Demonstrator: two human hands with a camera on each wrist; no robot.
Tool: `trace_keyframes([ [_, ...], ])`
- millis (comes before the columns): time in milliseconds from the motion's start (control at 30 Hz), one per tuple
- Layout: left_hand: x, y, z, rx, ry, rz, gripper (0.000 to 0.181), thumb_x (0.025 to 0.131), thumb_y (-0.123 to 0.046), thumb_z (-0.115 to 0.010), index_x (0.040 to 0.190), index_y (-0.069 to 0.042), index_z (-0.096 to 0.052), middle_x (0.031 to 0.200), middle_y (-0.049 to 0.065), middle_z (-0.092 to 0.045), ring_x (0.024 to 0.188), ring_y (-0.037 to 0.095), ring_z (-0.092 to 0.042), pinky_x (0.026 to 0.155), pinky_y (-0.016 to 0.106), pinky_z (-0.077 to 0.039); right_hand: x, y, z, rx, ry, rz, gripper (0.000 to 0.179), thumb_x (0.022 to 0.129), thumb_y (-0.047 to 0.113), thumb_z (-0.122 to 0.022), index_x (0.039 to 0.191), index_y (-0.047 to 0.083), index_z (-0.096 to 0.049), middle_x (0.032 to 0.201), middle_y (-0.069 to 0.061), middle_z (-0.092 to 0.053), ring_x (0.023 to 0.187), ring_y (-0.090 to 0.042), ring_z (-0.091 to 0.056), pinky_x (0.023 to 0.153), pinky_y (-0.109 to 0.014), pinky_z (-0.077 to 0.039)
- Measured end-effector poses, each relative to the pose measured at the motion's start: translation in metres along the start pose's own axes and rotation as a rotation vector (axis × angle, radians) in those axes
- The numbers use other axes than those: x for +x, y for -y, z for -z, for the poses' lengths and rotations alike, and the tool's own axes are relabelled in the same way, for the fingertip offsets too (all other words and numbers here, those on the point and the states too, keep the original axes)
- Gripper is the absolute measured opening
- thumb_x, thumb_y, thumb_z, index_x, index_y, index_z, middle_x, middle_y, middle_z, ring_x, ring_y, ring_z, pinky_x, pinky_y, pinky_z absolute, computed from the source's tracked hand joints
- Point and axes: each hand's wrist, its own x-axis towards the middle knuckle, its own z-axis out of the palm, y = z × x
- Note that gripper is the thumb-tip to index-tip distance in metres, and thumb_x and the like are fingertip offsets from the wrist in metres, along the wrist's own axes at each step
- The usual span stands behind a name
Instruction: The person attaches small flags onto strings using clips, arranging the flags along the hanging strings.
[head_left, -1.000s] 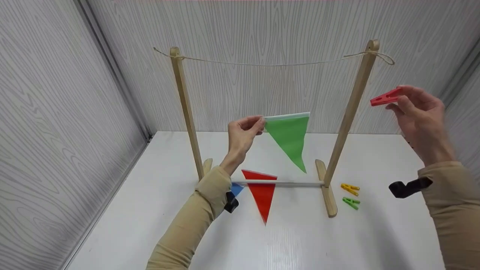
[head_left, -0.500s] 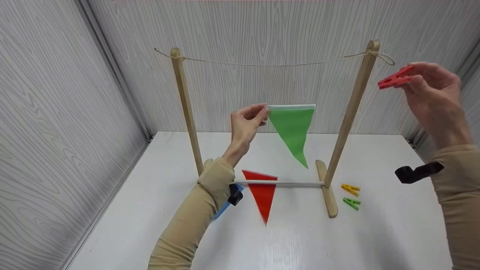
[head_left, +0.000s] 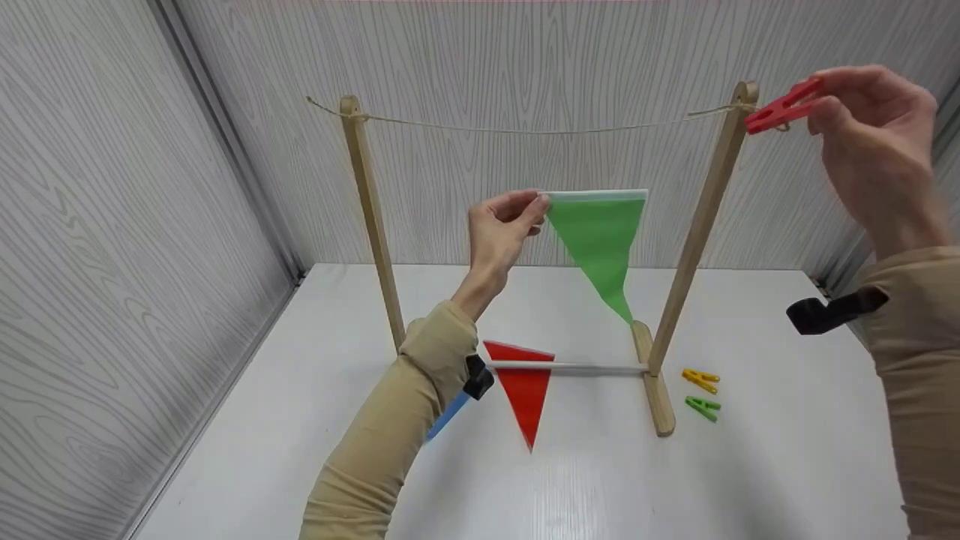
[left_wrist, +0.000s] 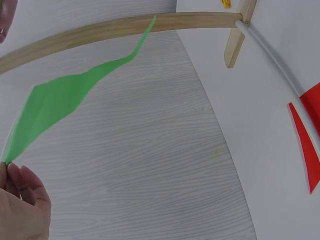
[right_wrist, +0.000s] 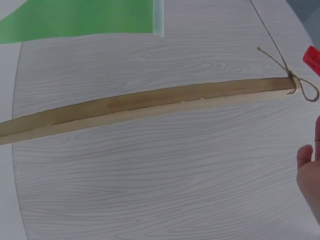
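My left hand (head_left: 504, 232) pinches the upper left corner of a green triangular pennant (head_left: 600, 232), which hangs point down with its white top edge nearly level. The same pennant (left_wrist: 55, 100) stretches away from my left fingertips in the left wrist view. A twine line (head_left: 525, 132) runs between two wooden posts, above the pennant and apart from it. At the upper right my right hand (head_left: 881, 142) holds a red clothespin (head_left: 784, 109) by its handles, its tip in front of the right post (head_left: 705, 202). Only the tip of that clothespin (right_wrist: 312, 59) shows in the right wrist view.
A red pennant (head_left: 525, 401) lies under the stand's white crossbar (head_left: 592, 369). Beside it a blue pennant (head_left: 450, 414) is partly hidden by my left forearm. Yellow (head_left: 700, 379) and green clothespins (head_left: 703, 407) lie right of the stand's foot (head_left: 660, 405).
My left hand has lifted the green pennant up and slightly right, and its top edge has levelled. My right hand has risen with the red clothespin to about the height of the line.
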Motion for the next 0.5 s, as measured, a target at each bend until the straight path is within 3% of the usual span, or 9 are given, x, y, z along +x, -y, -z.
trace_keyframes([
  [200,0.004,-0.008,-0.006,-0.027,0.005,0.004,0.022,0.093,-0.009,-0.071,0.111,0.004,-0.072,0.096,0.014,-0.074,0.078,0.011,-0.067,0.075,0.025,-0.061,0.017,-0.003,-0.016,-0.063,-0.029,-0.023,0.018,0.085,-0.024,-0.059,0.103,-0.025,-0.062,0.093,-0.025,-0.074,0.091,-0.026,-0.066,0.089,-0.029,-0.05],
  [333,0.006,-0.013,-0.01,-0.031,0.023,0.001,0.022,0.095,-0.009,-0.069,0.112,0.004,-0.071,0.1,0.017,-0.074,0.078,0.008,-0.066,0.075,0.025,-0.06,0.025,-0.004,-0.022,-0.2,-0.022,-0.009,0.019,0.085,-0.021,-0.062,0.104,-0.021,-0.064,0.094,-0.019,-0.075,0.097,-0.024,-0.064,0.095,-0.028,-0.049],
  [500,0.007,-0.017,-0.014,-0.02,0.04,0.001,0.022,0.095,-0.01,-0.068,0.114,0.002,-0.07,0.106,0.019,-0.075,0.085,0.017,-0.07,0.075,0.024,-0.06,0.031,-0.008,-0.026,-0.366,-0.007,0.018,0.021,0.085,-0.015,-0.069,0.105,-0.018,-0.065,0.095,-0.013,-0.075,0.094,-0.02,-0.066,0.095,-0.026,-0.05],
])
